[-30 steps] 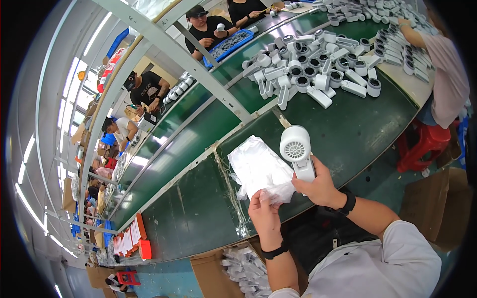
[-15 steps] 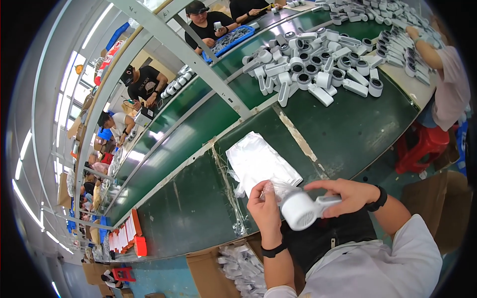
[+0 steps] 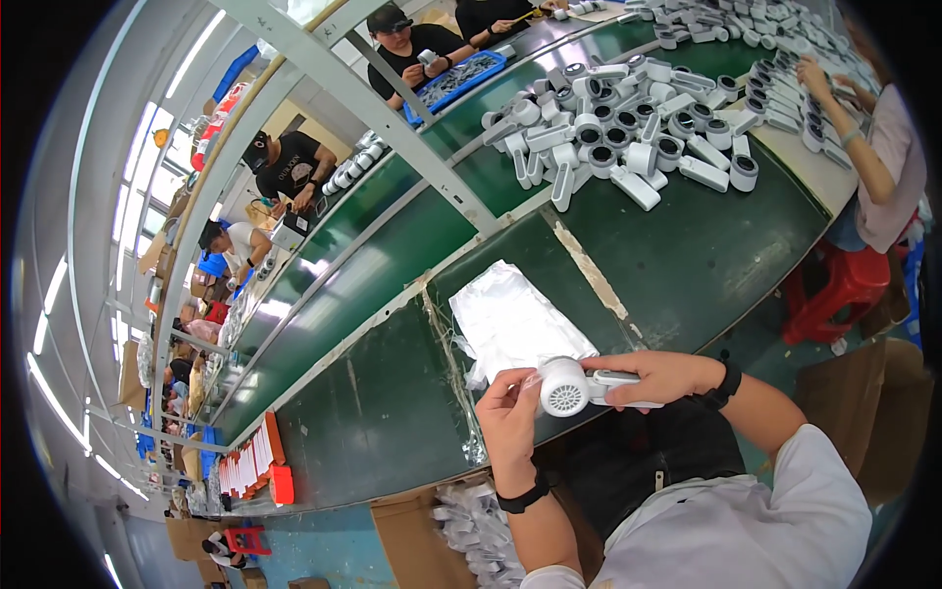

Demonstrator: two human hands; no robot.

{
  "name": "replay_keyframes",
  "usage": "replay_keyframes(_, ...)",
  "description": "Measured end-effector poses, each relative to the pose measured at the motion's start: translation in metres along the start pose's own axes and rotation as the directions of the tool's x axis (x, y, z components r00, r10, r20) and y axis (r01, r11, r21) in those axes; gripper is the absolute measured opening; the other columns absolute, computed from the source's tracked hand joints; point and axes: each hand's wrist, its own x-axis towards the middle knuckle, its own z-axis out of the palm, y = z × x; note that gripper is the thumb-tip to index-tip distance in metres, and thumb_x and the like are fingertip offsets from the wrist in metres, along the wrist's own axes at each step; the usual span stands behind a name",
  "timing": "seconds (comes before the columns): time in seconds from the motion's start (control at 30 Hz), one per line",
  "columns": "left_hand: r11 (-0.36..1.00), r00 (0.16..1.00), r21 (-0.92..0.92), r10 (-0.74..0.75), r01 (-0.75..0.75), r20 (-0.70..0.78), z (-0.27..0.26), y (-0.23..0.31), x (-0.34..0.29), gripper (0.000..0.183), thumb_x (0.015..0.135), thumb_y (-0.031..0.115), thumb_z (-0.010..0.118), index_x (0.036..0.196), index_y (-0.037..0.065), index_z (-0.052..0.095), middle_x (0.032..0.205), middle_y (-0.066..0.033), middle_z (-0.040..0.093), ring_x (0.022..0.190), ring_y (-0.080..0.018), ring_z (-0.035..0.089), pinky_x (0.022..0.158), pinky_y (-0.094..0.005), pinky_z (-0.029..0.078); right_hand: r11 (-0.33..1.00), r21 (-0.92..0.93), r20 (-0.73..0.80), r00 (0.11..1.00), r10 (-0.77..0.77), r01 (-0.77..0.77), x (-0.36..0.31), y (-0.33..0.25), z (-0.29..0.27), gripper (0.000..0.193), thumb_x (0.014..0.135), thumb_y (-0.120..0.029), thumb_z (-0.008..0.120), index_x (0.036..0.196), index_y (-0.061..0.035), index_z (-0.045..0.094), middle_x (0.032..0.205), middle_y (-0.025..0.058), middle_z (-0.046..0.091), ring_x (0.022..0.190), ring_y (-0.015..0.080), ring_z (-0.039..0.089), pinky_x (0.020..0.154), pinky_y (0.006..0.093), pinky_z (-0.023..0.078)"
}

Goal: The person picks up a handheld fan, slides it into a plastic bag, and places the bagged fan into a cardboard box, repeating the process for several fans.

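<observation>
My right hand grips the handle of a white and grey handheld fan, its round grille facing up toward me. Close to the fan's head, my left hand is closed, thumb and fingers pinched at what looks like the edge of a clear plastic bag; the fingertips are partly hidden. Just beyond both hands, a stack of white plastic bags lies on the green table.
A large heap of similar fans covers the far part of the table. Below the near edge stands a cardboard box of bagged fans. A person works at right beside a red stool. A metal post rises beyond the bags.
The fan has moved up and left, turning so its grille faces me and its handle points right. My right hand has wrapped further around the handle. My left hand has shifted slightly.
</observation>
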Motion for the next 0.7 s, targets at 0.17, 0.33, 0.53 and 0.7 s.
replay_keyframes(0.17, 0.931, 0.935, 0.214, 0.329, -0.296, -0.135, 0.019, -0.003, -0.003, 0.011, 0.085, 0.0, 0.067, 0.096, -0.003, 0.067, 0.089, -0.0008, 0.061, 0.075, -0.0044, 0.054, 0.061, -0.0183, 0.039, 0.998, -0.061, -0.206, 0.978, -0.021, 0.009, 0.003, 0.003, 0.02, 0.063, 0.092, -0.027, 0.056, 0.15, -0.0174, 0.032, 0.083, 0.0037, 0.061, 0.061, 0.0111, 0.056, 0.058, 0.0267, 0.048)
replay_keyframes(0.33, 0.861, 0.907, 0.348, 0.417, -0.371, -0.063, 0.023, -0.003, -0.003, 0.012, 0.084, -0.001, 0.068, 0.096, -0.001, 0.068, 0.092, -0.0004, 0.058, 0.07, -0.0049, 0.049, 0.061, -0.0186, 0.039, 0.996, -0.076, -0.294, 0.956, 0.015, -0.039, 0.006, 0.002, 0.026, 0.061, 0.093, -0.029, 0.056, 0.148, -0.0158, 0.035, 0.081, 0.0036, 0.062, 0.058, 0.0128, 0.058, 0.057, 0.028, 0.049)
replay_keyframes(0.53, 0.693, 0.852, 0.562, 0.522, -0.451, 0.039, 0.025, -0.003, -0.004, 0.013, 0.085, -0.001, 0.067, 0.098, 0.0, 0.07, 0.094, -0.0032, 0.056, 0.072, -0.0075, 0.049, 0.061, -0.0202, 0.04, 1.0, 0.005, -0.256, 0.967, -0.02, 0.022, 0.007, 0.01, 0.028, 0.068, 0.094, -0.025, 0.056, 0.153, -0.0127, 0.023, 0.081, 0.0046, 0.062, 0.06, 0.0119, 0.058, 0.056, 0.0278, 0.048)
replay_keyframes(0.7, 0.792, 0.873, 0.397, 0.485, -0.464, 0.054, 0.014, -0.005, 0.003, 0.018, 0.082, 0.0, 0.068, 0.099, 0.004, 0.072, 0.093, -0.0049, 0.055, 0.07, -0.0109, 0.052, 0.056, -0.0223, 0.041, 0.984, 0.134, -0.1, 0.99, -0.1, 0.113, 0.006, 0.01, 0.022, 0.07, 0.096, -0.02, 0.056, 0.154, -0.0119, 0.018, 0.088, 0.0047, 0.062, 0.065, 0.01, 0.058, 0.057, 0.0256, 0.049)
